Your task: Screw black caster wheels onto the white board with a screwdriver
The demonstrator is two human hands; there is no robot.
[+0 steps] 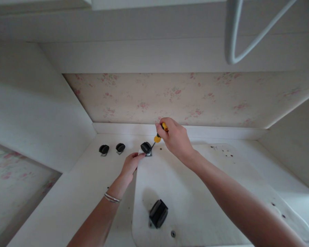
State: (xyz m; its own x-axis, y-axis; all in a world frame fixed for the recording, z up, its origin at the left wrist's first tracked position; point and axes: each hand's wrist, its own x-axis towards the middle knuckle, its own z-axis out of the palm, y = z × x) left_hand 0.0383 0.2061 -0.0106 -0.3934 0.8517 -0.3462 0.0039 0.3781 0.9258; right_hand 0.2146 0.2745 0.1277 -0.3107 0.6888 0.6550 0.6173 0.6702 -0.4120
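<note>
Working at a small black caster [146, 146] near the far left corner of a white board [193, 195], the person appears to be at the screw-turning step, though a single moment cannot tell whether a screw is being tightened or loosened. The right hand [175, 138] is closed around the yellow-and-black handle of a screwdriver [157, 138], whose shaft slants down and to the left to the right side of the caster, close by its metal plate [148, 154]; the screw head itself is too small to make out. The left hand [130, 166] reaches in from the other side, fingertips at the plate and the board's left edge, seemingly to steady them; whether it pinches anything firmly cannot be told. On the white surface left of the board stand two similar casters, an outer one [103, 149] and an inner one [120, 148], well apart from the tool. A further caster [158, 213] sits on the board's near part, with a round metal fitting [173, 234] just beside it, and small dark holes [227, 153] mark the far right corner. The next move, as judged from here, calls for the tip seated squarely, the shaft brought more upright if the wheel allows, and a steady twist while the left fingertips keep the plate from shifting.
</note>
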